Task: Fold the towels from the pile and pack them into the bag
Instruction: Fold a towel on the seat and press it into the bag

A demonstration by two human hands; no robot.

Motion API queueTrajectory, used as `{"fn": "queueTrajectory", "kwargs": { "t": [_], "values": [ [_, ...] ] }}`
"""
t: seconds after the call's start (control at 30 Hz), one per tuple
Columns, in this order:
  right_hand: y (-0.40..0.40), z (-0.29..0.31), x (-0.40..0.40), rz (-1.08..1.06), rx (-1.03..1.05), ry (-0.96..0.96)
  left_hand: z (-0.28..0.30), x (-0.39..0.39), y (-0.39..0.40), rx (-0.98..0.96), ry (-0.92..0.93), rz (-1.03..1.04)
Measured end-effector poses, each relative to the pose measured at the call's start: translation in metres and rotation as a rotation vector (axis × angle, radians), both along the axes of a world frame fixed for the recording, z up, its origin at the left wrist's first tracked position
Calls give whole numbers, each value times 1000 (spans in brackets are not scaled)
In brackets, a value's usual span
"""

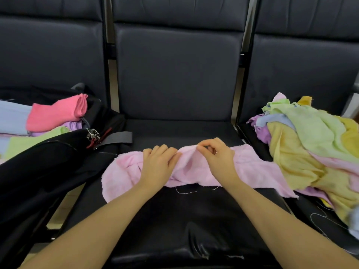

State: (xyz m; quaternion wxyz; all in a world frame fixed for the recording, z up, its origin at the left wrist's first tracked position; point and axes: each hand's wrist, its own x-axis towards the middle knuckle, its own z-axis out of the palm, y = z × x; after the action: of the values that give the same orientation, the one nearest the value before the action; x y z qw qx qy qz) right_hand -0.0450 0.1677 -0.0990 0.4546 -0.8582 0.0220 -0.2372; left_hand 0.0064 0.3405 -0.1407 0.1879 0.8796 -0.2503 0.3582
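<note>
Reaching forward from the bottom edge, two bare forearms stretch over a glossy black padded seat [174, 226] whose near edge is creased and scuffed. Both hands work a rumpled pale pink towel [120, 171], soft and fuzzy, with frayed edges and loose threads trailing from it. It lies across the middle of the seat. The left hand [158, 167] rests palm down on the towel, fingers curled and gathering the cloth. The right hand [218, 158] pinches a raised fold of the same towel between thumb and fingertips. To the right, on the next seat, a loose pile of towels [310, 152] in yellow, light green, lilac, pink and pale blue lies crumpled, touching the pink towel's right end. To the left, an open black bag [48, 171] holds folded towels, with a coral pink folded towel [56, 113] on top. Beyond, dark padded seat backs [178, 74] fill the view.
</note>
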Motion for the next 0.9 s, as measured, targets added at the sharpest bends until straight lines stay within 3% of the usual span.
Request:
{"fn": "queueTrajectory", "kwargs": {
  "t": [0.17, 0.23, 0.3, 0.43, 0.57, 0.63, 0.73, 0.9],
  "values": [
    [-13, 11, -17, -94, -2, -100, 15, -18, -17, -127, -129, -228],
    [-21, 13, -26, -118, -26, -106, 20, -24, -16, -42, -233, -328],
    [-28, 13, -37, -133, -18, -99, 20, -25, -13, 82, -246, -296],
    [-36, 11, -53, -166, 232, -97, 20, -21, -16, 123, 440, -31],
    [-38, 10, -61, -181, 434, -80, -2, -24, -14, 293, 726, -139],
    [-37, 10, -63, -189, 457, -36, -3, -32, -15, 332, 784, -149],
    [-37, 9, -62, -236, 453, 15, 3, -39, -19, 226, 811, -130],
    [-42, 7, -64, -334, 219, 17, -5, -29, -26, -25, 744, -26]
  ]
}}
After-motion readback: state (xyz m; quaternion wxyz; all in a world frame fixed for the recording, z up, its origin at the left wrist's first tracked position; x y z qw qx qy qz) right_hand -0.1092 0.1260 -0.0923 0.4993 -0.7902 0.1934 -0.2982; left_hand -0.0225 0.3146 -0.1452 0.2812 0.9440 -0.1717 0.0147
